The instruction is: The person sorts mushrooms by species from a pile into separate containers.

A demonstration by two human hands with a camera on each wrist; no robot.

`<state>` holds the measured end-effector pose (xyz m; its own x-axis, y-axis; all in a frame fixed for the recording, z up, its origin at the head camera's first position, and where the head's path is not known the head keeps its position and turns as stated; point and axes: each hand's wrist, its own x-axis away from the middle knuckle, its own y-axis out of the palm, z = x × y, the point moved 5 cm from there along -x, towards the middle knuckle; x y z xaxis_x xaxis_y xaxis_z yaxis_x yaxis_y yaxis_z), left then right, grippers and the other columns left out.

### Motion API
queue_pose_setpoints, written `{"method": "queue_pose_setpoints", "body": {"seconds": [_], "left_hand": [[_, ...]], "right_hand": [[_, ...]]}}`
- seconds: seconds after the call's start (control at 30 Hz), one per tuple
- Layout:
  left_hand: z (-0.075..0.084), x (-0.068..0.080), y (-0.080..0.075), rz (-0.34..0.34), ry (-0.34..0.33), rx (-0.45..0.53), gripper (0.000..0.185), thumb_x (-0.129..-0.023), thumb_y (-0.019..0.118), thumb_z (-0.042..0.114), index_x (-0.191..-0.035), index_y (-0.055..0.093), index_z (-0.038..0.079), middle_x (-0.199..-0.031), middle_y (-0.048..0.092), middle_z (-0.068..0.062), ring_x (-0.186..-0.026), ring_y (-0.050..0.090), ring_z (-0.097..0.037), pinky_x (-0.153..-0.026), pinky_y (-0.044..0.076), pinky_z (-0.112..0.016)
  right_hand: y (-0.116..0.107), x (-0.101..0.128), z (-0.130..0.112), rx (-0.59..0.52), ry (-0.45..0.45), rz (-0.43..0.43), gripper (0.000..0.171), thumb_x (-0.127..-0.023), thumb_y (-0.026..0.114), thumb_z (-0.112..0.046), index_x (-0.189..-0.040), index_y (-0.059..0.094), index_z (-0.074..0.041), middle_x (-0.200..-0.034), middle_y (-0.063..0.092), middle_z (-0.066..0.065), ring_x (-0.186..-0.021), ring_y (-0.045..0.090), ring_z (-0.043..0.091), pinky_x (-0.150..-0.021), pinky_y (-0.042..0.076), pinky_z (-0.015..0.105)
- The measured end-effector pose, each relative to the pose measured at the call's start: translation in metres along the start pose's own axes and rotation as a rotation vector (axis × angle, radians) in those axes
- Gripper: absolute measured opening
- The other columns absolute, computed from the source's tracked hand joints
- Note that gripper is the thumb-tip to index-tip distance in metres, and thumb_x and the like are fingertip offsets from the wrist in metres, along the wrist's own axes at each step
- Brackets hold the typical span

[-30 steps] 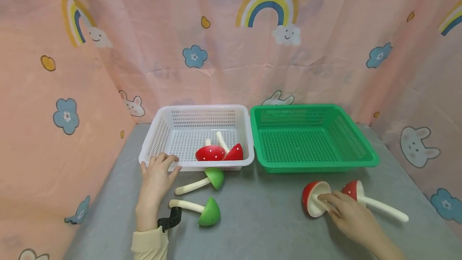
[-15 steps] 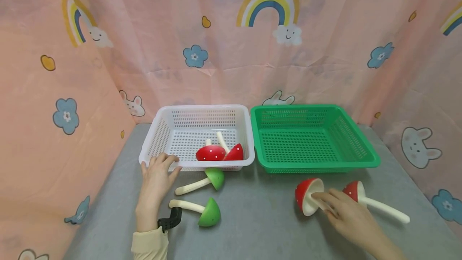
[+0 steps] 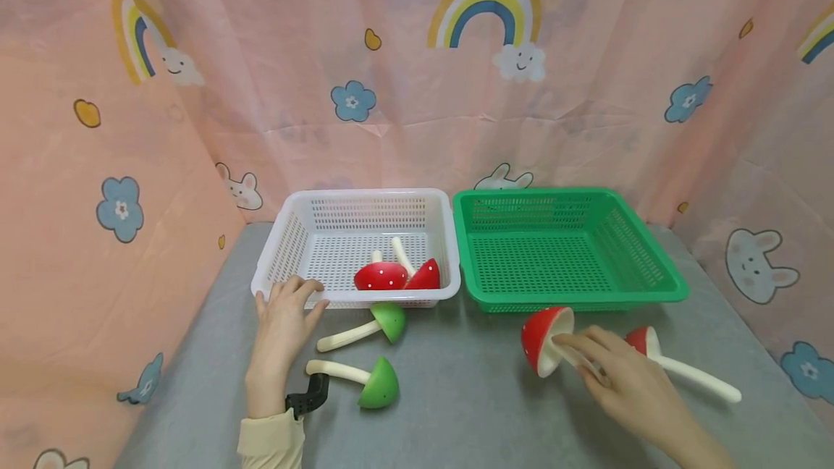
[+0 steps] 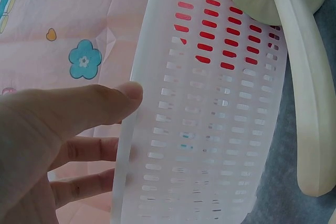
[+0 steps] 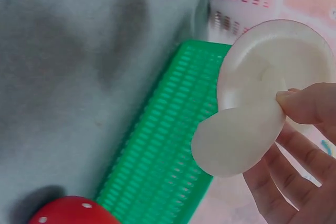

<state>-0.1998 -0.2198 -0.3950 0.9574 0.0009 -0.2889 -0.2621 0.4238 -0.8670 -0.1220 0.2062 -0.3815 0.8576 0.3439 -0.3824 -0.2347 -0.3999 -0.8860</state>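
Note:
My right hand (image 3: 628, 382) pinches the pale stem of a red-capped toy mushroom (image 3: 539, 339), its cap tilted to the left in front of the green basket. In the right wrist view, thumb and fingers close on that mushroom's stem (image 5: 236, 140). My left hand (image 3: 281, 324) grips the front rim of the white basket (image 4: 157, 145), thumb outside and fingers over the edge. Two red white-dotted mushrooms (image 3: 381, 276) lie inside that basket. Two green-capped mushrooms (image 3: 379, 386) lie on the table before it. Another red mushroom (image 3: 693, 375) lies beside my right hand, its cap partly hidden.
The green basket (image 3: 651, 259) stands right beside the white one at the back of the grey table (image 3: 456, 411). A pink patterned curtain (image 3: 417, 143) hangs behind and along both sides.
My right hand has lifted the red mushroom and shifted it a little left and toward the green basket. My left hand has stayed on the white basket's rim.

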Motion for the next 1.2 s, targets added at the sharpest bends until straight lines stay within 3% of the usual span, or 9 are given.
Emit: {"method": "queue_pose_setpoints", "body": {"seconds": [0.3, 0.9, 1.2], "left_hand": [[0.001, 0.001, -0.001, 0.006, 0.003, 0.003, 0.022, -0.087, 0.070, 0.020, -0.107, 0.067, 0.012, -0.107, 0.062, -0.008, -0.113, 0.052, -0.037, -0.104, 0.015, -0.079], [0.002, -0.002, 0.002, 0.004, 0.005, -0.011, 0.022, -0.087, 0.070, 0.021, -0.107, 0.067, 0.012, -0.107, 0.063, -0.009, -0.114, 0.051, -0.038, -0.103, 0.016, -0.079], [0.001, -0.001, 0.001, -0.012, -0.012, -0.005, 0.022, -0.088, 0.069, 0.022, -0.108, 0.067, 0.013, -0.109, 0.062, -0.009, -0.116, 0.050, -0.037, -0.104, 0.014, -0.079]], "right_hand": [[-0.011, -0.023, -0.017, -0.002, -0.083, 0.032, 0.057, -0.072, 0.073, 0.003, -0.117, 0.064, -0.030, -0.096, 0.055, -0.015, -0.069, 0.041, -0.004, -0.043, 0.029, 0.012], [-0.002, -0.092, -0.047, -0.158, -0.049, -0.065, 0.043, -0.084, 0.070, -0.007, -0.121, 0.062, -0.028, -0.098, 0.058, -0.012, -0.074, 0.051, 0.003, -0.055, 0.044, 0.018], [0.016, -0.143, -0.062, -0.260, -0.045, -0.124, 0.037, -0.086, 0.067, -0.008, -0.119, 0.064, -0.022, -0.097, 0.062, -0.004, -0.077, 0.058, 0.010, -0.055, 0.047, 0.023]]}}
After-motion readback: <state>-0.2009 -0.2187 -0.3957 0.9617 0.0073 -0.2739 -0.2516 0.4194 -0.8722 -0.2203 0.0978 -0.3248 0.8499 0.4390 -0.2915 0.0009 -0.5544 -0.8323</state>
